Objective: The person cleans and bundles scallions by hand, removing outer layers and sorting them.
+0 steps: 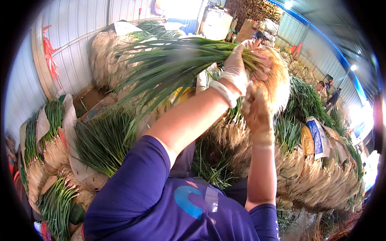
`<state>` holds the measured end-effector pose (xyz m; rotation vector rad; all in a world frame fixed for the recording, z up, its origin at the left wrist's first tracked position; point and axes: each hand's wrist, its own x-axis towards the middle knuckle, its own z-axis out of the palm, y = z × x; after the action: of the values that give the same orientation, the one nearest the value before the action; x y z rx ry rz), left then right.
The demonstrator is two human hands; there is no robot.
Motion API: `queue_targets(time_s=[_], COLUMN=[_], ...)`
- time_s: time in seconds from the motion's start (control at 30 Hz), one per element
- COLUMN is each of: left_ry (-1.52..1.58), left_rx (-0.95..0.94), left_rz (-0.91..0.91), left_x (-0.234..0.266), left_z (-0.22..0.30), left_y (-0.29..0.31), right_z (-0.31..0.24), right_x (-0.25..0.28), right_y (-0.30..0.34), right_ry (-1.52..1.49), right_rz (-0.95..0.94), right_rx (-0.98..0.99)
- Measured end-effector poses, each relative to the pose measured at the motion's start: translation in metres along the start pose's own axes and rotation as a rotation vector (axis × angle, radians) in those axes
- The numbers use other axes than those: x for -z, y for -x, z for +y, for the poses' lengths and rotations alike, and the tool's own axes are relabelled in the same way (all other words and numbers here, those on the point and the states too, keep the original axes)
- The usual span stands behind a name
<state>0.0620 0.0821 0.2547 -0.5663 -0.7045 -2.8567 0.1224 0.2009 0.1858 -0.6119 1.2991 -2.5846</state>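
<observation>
A large bunch of scallions (177,54) is held up before me. Its long green leaves trail to the left, and its pinkish-white stems and thick straw-coloured roots (277,80) point right. Wrapped round the stems is my left hand (234,66), closed, in a whitish glove with a white band at the wrist. Just below the root end is my right hand (258,116), in a soiled, pale glove. Its fingers are blurred against the roots, so I cannot make out whether they grip anything.
Rooted scallions are stacked at left (102,140), lower left (58,201) and along the right (317,176). A blue-and-white sack (317,138) lies on the right stack. Another person (256,38) is beyond the bunch, and others are at far right. A corrugated wall (72,56) runs along the left.
</observation>
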Motion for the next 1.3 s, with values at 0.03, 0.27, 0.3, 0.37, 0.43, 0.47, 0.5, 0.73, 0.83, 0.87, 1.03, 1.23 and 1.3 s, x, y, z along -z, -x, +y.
queue_targets(time_s=[0.03,0.27,0.3,0.37,0.43,0.47,0.5,0.73,0.83,0.87,1.03,1.23,1.3], left_ry=[0.003,0.343,0.627,0.771,0.425,0.416,0.408,0.365,0.356,0.339,0.386,0.687,0.640], left_rx=[0.082,0.134,0.268,0.351,0.235,0.251,0.266,0.230,0.167,0.082,0.158,0.074,0.116], left_rz=[0.056,-0.056,-0.382,-0.417,0.069,0.093,0.118,0.131,0.214,0.254,0.281,-0.032,-0.154], left_x=[-0.010,-0.014,-0.006,-0.002,-0.017,-0.023,-0.025,-0.012,-0.010,-0.006,-0.002,0.025,0.037], left_z=[-0.004,-0.014,-0.031,-0.033,-0.021,-0.016,-0.013,0.020,0.019,0.008,0.020,0.078,0.105], left_y=[0.017,0.031,0.022,0.029,0.053,0.063,0.069,0.072,0.066,0.054,0.069,0.085,0.087], right_z=[-0.011,0.079,0.079,0.086,0.075,0.071,0.072,0.129,0.110,0.109,0.123,0.146,0.150], right_x=[-0.001,0.070,0.076,0.059,0.036,0.028,0.025,0.098,0.093,0.080,0.057,0.139,0.166], right_y=[-0.009,-0.016,-0.014,-0.021,-0.033,-0.039,-0.044,-0.014,-0.008,-0.018,-0.058,-0.021,-0.005], right_ry=[-0.021,0.676,0.622,0.499,0.437,0.428,0.434,0.817,0.877,0.889,1.102,1.942,2.065], right_rz=[-0.043,0.067,0.085,0.047,-0.003,-0.017,-0.017,0.084,0.053,0.006,-0.135,-0.271,-0.312], right_rx=[0.005,-0.008,-0.028,-0.036,-0.021,-0.008,0.003,-0.128,-0.145,-0.143,-0.088,-0.246,-0.400])
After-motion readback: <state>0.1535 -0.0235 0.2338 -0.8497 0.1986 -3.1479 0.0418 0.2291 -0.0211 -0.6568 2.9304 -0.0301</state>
